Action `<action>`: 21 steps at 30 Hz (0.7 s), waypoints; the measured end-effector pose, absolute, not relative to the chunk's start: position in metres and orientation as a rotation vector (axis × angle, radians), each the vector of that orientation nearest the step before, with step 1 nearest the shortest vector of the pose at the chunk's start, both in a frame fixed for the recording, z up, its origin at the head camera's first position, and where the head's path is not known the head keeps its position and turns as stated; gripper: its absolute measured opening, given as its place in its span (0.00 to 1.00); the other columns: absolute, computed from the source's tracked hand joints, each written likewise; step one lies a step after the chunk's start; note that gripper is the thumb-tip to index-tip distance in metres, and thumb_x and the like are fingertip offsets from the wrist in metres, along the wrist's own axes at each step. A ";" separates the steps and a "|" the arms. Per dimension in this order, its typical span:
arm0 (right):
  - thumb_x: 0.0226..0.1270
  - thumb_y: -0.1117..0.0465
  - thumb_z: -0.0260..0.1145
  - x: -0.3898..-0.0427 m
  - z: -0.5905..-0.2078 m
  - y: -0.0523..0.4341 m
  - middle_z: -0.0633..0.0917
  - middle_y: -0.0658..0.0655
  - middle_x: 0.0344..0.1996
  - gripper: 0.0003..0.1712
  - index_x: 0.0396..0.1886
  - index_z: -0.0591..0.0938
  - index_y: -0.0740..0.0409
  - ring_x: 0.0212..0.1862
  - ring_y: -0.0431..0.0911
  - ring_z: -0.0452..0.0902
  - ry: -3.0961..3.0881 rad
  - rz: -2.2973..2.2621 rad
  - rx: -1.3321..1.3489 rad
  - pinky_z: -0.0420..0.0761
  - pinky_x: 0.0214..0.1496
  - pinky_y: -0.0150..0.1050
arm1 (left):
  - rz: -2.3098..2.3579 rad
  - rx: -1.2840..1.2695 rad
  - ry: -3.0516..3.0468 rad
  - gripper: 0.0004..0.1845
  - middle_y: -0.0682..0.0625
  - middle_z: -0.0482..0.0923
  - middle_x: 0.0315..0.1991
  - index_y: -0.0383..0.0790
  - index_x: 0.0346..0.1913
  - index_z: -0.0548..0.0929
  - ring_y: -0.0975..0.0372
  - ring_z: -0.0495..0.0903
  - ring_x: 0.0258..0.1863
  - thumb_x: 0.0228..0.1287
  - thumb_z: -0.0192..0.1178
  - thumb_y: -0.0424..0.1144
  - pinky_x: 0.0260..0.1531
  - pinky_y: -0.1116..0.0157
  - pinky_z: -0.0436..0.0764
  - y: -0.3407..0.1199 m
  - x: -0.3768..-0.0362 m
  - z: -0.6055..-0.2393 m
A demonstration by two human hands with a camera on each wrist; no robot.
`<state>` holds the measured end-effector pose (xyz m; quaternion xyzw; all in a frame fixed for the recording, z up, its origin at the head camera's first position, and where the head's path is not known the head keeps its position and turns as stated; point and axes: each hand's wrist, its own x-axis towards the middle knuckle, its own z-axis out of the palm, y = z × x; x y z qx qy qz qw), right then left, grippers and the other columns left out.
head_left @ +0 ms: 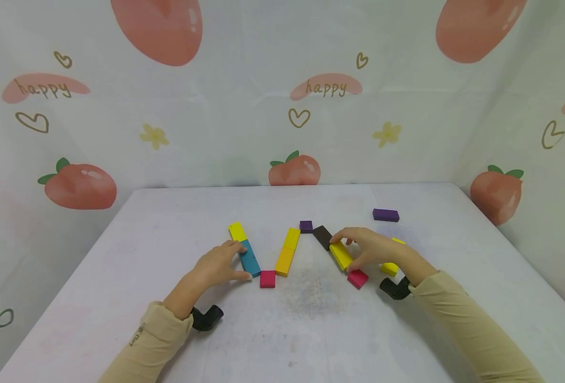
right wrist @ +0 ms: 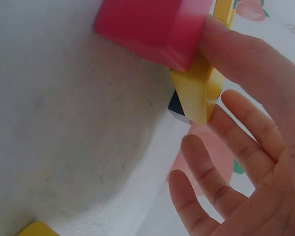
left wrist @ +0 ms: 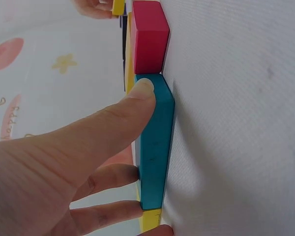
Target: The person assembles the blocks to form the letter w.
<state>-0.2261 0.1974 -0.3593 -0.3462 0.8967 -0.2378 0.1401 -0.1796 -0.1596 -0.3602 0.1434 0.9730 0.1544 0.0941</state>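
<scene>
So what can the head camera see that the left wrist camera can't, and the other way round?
Only the head view shows both beige cloth sleeves and the red square block near the right thumb.

Only the left wrist view is close enough to show the fine weave of the white woven table covering.

Both show the left grip touching the long blue rectangular block, the other red square block by its near end, and part of the right grip holding a yellow rectangular block.
</scene>
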 end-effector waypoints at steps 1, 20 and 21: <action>0.48 0.59 0.75 -0.226 -0.360 0.197 0.78 0.55 0.55 0.34 0.58 0.73 0.56 0.52 0.51 0.73 2.592 -0.687 -0.997 0.75 0.57 0.48 | 0.459 0.426 2.885 0.33 0.37 0.68 0.63 0.35 0.58 0.74 0.46 0.71 0.59 0.50 0.70 0.49 0.59 0.48 0.73 -0.160 -0.180 -0.360; 0.52 0.59 0.72 -0.228 -0.359 0.208 0.80 0.59 0.53 0.29 0.55 0.76 0.57 0.49 0.52 0.74 2.584 -0.714 -0.925 0.77 0.53 0.49 | 0.458 0.418 2.876 0.34 0.37 0.69 0.62 0.35 0.58 0.73 0.46 0.72 0.58 0.50 0.70 0.49 0.58 0.49 0.74 -0.159 -0.178 -0.358; 0.52 0.59 0.72 -0.229 -0.360 0.208 0.80 0.59 0.53 0.29 0.55 0.76 0.57 0.49 0.52 0.73 2.581 -0.712 -0.921 0.77 0.53 0.48 | 0.459 0.418 2.876 0.34 0.37 0.69 0.62 0.35 0.58 0.73 0.46 0.72 0.58 0.50 0.70 0.49 0.58 0.49 0.74 -0.159 -0.178 -0.358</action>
